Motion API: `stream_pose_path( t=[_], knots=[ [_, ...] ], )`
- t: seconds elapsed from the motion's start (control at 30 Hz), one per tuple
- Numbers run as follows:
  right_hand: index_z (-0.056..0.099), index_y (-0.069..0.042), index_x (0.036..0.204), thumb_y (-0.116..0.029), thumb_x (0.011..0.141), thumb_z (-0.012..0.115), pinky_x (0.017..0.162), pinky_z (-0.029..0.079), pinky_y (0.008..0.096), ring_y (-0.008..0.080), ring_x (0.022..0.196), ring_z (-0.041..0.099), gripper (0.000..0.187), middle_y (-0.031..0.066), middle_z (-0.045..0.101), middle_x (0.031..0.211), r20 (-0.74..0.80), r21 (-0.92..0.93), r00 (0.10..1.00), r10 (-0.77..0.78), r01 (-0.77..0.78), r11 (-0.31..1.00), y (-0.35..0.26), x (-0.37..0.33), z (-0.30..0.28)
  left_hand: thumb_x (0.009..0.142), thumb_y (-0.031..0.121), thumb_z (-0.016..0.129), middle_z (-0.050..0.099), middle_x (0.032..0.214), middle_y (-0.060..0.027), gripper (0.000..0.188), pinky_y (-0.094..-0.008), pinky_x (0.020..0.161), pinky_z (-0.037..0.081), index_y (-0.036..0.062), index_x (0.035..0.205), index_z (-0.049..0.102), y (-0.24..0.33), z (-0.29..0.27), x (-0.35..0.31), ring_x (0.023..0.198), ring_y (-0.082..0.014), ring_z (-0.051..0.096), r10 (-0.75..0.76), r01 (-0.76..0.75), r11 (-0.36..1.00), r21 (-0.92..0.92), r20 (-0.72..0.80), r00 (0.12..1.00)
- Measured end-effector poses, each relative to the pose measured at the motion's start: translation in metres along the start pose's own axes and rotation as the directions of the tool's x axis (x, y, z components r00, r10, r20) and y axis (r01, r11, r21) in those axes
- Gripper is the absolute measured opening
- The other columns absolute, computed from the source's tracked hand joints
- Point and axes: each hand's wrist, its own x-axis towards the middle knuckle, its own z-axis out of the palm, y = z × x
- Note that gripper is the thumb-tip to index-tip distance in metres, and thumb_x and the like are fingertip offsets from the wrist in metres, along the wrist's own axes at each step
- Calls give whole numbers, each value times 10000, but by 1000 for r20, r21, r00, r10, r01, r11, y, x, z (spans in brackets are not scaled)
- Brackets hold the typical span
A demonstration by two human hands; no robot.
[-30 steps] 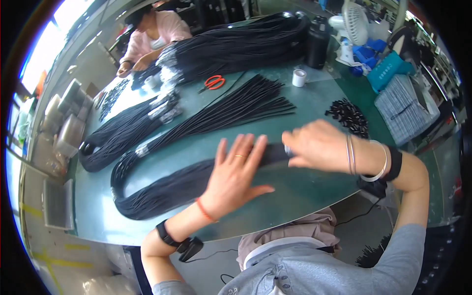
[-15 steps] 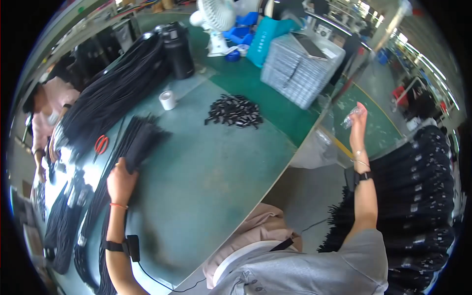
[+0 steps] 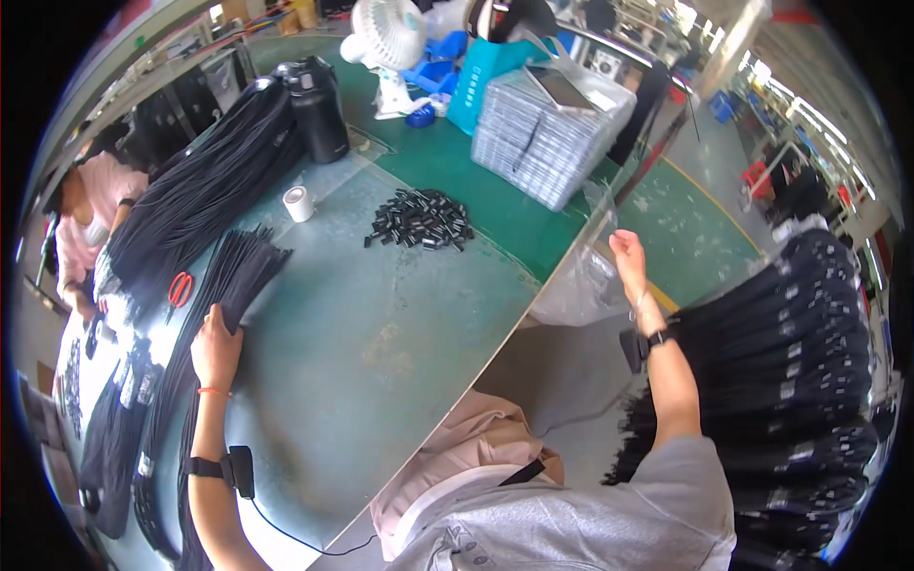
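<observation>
Green worktable [image 3: 381,314] spreads across a workshop, with a white fan [image 3: 390,33], a dark flask [image 3: 318,116] and a heap of short black pieces [image 3: 421,219] on its far part; 1 co-worker in pink [image 3: 103,186] is at the far left. Judging by the pose, the step in hand is steadying a black cord bundle [image 3: 252,265] near its loose ends; any further work on those ends would call for a firm left grip and a free right hand. The left hand [image 3: 217,354] is closed around the bundle, which lies along the table's left side, near red-handled scissors [image 3: 180,288]. The right hand [image 3: 628,257], well apart from it, is raised past the table edge near some clear plastic [image 3: 571,293], its fingers loosely bent (whether they pinch anything, I cannot tell).
</observation>
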Motion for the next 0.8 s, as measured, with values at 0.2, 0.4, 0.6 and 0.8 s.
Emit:
stream_pose_path(
  t=[0.2, 0.4, 0.6, 0.8],
  knots=[
    [513, -25, 1249, -246, 890, 654, 953, 443, 357, 285, 1110, 566, 445, 177, 566, 1202, 604, -81, 617, -504, 677, 731, -245, -90, 108, 750, 206, 689, 638, 874, -182, 321, -473, 674, 510, 43, 978, 532, 63, -38, -50, 799, -380, 644, 177, -144, 973, -179, 186, 966],
    [467, 30, 1269, -261, 849, 692, 955, 440, 371, 328, 1111, 552, 558, 212, 545, 1220, 884, 412, -276, -378, 843, 347, -357, -177, 222, 760, 242, 686, 630, 790, -127, 280, -430, 612, 515, 62, 887, 513, 92, -61, -110, 716, -324, 651, 399, -343, 875, -342, 106, 911],
    [521, -7, 1193, -86, 810, 703, 626, 526, 269, 129, 643, 639, 431, 51, 631, 813, 545, -425, -647, 533, 335, 841, -369, -222, 240, 796, 386, 691, 637, 892, -142, 447, -405, 700, 526, 36, 1047, 574, 39, -109, -186, 839, -318, 647, 339, -348, 832, -432, -101, 935],
    [536, -9, 1161, -101, 816, 713, 574, 495, 234, 97, 610, 612, 399, 19, 588, 715, 510, -585, -653, 560, 214, 782, -352, -225, 221, 881, 393, 621, 642, 1048, -180, 482, -417, 894, 465, 41, 1207, 588, -146, -147, -286, 992, -348, 586, -369, 375, 909, -182, 69, 927]
  ],
)
